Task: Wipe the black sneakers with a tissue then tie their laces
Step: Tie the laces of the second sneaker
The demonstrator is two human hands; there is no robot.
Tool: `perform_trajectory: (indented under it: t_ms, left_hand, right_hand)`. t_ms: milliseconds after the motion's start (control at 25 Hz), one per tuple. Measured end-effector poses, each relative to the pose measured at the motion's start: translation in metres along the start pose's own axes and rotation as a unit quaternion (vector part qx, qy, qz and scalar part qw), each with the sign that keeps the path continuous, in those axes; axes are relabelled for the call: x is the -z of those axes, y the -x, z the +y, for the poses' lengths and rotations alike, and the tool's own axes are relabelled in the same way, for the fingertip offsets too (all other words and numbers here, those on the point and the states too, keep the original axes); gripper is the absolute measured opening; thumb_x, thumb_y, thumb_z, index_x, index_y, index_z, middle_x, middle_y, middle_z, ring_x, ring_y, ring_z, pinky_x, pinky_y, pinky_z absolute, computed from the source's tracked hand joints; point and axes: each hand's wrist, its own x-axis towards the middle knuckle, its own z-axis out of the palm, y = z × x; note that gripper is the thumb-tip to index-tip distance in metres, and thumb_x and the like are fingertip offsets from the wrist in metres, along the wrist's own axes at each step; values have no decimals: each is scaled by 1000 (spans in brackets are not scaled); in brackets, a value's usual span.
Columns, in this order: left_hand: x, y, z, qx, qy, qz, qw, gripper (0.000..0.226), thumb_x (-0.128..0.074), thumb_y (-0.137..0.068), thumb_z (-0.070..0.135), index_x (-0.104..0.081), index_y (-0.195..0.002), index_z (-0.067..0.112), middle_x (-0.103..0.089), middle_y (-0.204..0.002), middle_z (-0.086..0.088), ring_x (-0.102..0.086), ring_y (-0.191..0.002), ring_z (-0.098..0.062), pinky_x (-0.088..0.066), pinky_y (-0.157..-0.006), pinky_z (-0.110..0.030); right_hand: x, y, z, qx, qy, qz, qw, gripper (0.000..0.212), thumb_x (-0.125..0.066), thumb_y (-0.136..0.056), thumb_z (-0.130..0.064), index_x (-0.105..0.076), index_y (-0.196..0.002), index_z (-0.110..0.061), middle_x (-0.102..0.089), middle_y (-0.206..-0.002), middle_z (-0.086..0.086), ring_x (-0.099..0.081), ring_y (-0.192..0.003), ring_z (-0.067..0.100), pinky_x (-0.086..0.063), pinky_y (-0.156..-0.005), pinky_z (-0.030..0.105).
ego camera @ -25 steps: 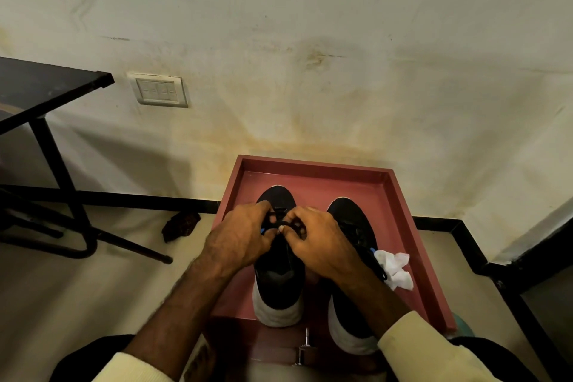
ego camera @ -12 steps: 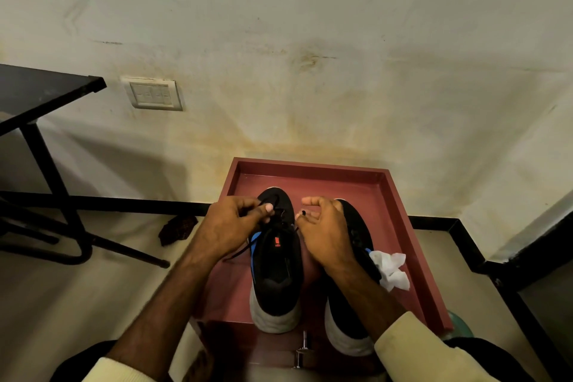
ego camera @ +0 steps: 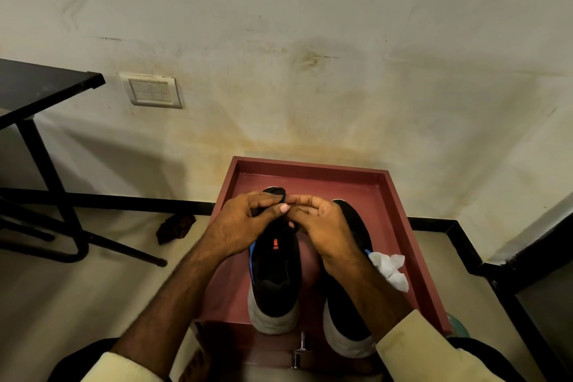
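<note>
Two black sneakers with white soles stand side by side, toes toward the wall, in a red tray (ego camera: pixel 400 195). Over the laces of the left sneaker (ego camera: pixel 274 273) my left hand (ego camera: pixel 245 223) and my right hand (ego camera: pixel 322 226) meet, fingertips together. Each hand pinches black lace (ego camera: pixel 283 223) near the shoe's tongue; the lace itself is mostly hidden by my fingers. My right forearm covers much of the right sneaker (ego camera: pixel 350 319). A crumpled white tissue (ego camera: pixel 390 268) lies in the tray by the right sneaker.
The tray stands against a stained wall with a switch plate (ego camera: pixel 152 90). A black table (ego camera: pixel 34 87) with metal legs is at the left. A dark crumpled scrap (ego camera: pixel 175 226) lies on the floor. A black step edge (ego camera: pixel 496 270) runs along the right.
My hands, pulled slightly apart half a second ago with lace ends stretched out, have come back together above the left sneaker's laces. The view has tilted a little.
</note>
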Motion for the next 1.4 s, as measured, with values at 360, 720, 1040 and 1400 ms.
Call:
perform_trajectory:
  t_ms: [360,720,1040,1400]
  left_hand:
    - [8,-2,3,60,62,38,996,31,-82,-68,43,-84,-94,27,-80,-89,12,-75,-87,-4,-63,-88,-35]
    - [9,-3,6,66,3,37,997,32,-81,-64,56,-82,-78,28,-78,-74,8,-76,-74,-9,-64,-77,-37]
    - [15,-3,1,84,-7,26,996,29,-84,-67,51,-82,-82,25,-79,-76,11,-75,-73,-1,-61,-71,-20]
    - [26,-1,-6,133,-6,4,991,21,-76,-82,46,-82,-89,28,-80,-91,10,-72,-87,2,-47,-68,-7]
  right_hand:
    - [9,8,-6,150,284,-39,946,55,-78,-91,-13,-53,-139,-27,-71,-98,-1,-70,-77,11,-58,-75,21]
    - [9,10,-4,155,423,-53,891,17,-69,-98,-33,-79,-104,-21,-71,-92,-6,-66,-88,11,-57,-84,37]
    - [8,14,-4,170,434,-60,882,20,-71,-96,-21,-75,-114,-25,-72,-105,-10,-67,-95,4,-55,-86,20]
    - [36,9,-24,-20,83,-17,996,20,-57,-105,-12,-77,-108,-16,-62,-62,-9,-61,-58,10,-55,-73,32]
